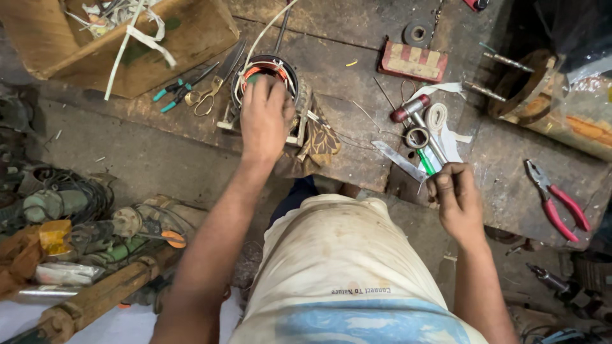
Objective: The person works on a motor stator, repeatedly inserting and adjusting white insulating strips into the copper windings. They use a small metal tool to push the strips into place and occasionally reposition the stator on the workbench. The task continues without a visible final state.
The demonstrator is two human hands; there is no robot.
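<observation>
both hands are busy at the workbench (357,76) — left hand (264,118) spread flat over the motor stator (271,73), hiding most of its copper windings. right hand (456,197) is closed around a thin tool — hard to make out — near the bench edge.

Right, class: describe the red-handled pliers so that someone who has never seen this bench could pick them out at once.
Start at the worn wooden workbench and go to its far right side, past the person's right hand. The red-handled pliers lie there alone on bare wood, jaws pointing up-left. The snips with teal handles sit at the opposite end, beside the scissors.
</observation>
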